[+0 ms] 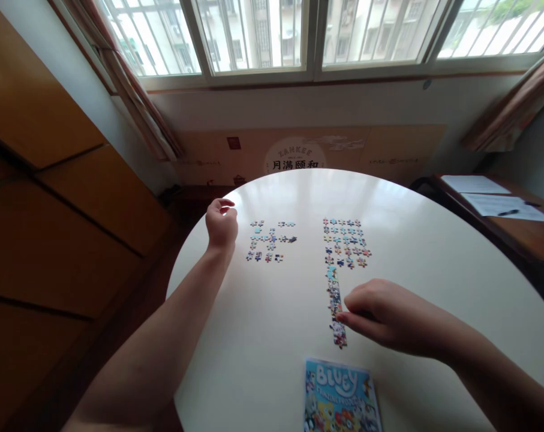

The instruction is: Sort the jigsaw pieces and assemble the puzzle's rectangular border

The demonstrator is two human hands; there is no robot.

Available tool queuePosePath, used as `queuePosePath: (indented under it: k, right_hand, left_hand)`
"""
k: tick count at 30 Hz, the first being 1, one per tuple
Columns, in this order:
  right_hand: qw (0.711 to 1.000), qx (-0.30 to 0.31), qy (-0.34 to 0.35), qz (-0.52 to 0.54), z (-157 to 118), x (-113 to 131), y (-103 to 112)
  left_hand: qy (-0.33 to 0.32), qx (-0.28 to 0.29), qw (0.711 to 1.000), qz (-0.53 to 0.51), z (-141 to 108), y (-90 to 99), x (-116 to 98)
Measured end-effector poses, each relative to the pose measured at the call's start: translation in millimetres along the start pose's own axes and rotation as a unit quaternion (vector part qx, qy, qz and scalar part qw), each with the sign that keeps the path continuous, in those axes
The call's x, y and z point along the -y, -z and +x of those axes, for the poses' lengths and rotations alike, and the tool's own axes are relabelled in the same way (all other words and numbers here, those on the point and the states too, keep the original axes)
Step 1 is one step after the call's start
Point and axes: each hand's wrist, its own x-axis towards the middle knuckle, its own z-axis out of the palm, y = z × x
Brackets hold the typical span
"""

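Observation:
A narrow strip of joined jigsaw puzzle pieces [333,288] runs toward me on the white round table. At its lower right side is my right hand [377,312], fingers curled and the thumb tip on the strip's edge. My left hand [222,223] rests near the table's left edge, its fingers loosely curled in, with nothing seen in them. Just right of it lie loose and partly joined puzzle pieces [273,239]. Beyond the strip, more loose pieces [344,240] are laid out in rows. Part of the right fingers is hidden behind the hand.
A blue Bluey picture box or booklet [341,399] lies at the table's near edge. The white table [263,324] has a curved rim. A wooden side table [535,234] with papers and pens stands right; wooden cabinets [74,222] are left, windows ahead.

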Motion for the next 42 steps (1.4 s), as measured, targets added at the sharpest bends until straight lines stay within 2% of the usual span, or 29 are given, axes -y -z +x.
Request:
queuePosePath:
  k: [3, 11, 20, 26, 32, 35, 37, 39, 42]
  right_hand:
    - [1.000, 0.013, -0.001, 0.008, 1, 1, -3]
    - [0.999, 0.032, -0.009, 0.007, 3, 3, -7]
    - [0.998, 0.036, 0.005, 0.048, 3, 6, -10]
    - [0.998, 0.046, -0.010, 0.050, 1, 6, -10]
    - [0.997, 0.049, -0.004, 0.061, 2, 6, -11]
    - [0.998, 0.038, 0.001, 0.058, 1, 8, -9]
    - [0.998, 0.035, 0.005, 0.059, 0, 9, -8]
    - [0.998, 0.037, 0.005, 0.055, -1, 9, -7]
    - [0.998, 0.035, -0.002, 0.048, -3, 7, -6]
  left_hand:
    - [-0.002, -0.004, 1.000, -0.017, -1, 0.0, 1]
    - [-0.064, -0.017, 0.992, -0.105, -2, 2.4, -3]
    - [-0.010, 0.008, 0.989, -0.145, -11, 3.3, -16]
    - [0.014, 0.026, 0.983, -0.180, -13, 5.1, -23]
    - [-0.002, 0.074, 0.984, -0.162, -14, 8.7, -24]
    - [-0.061, 0.165, 0.984, -0.011, -11, 12.6, -24]
    - [-0.089, 0.258, 0.950, 0.149, -10, 17.1, -28]
    - [-0.091, 0.340, 0.893, 0.280, -11, 23.4, -36]
    - [-0.099, 0.424, 0.811, 0.391, -15, 34.4, -52]
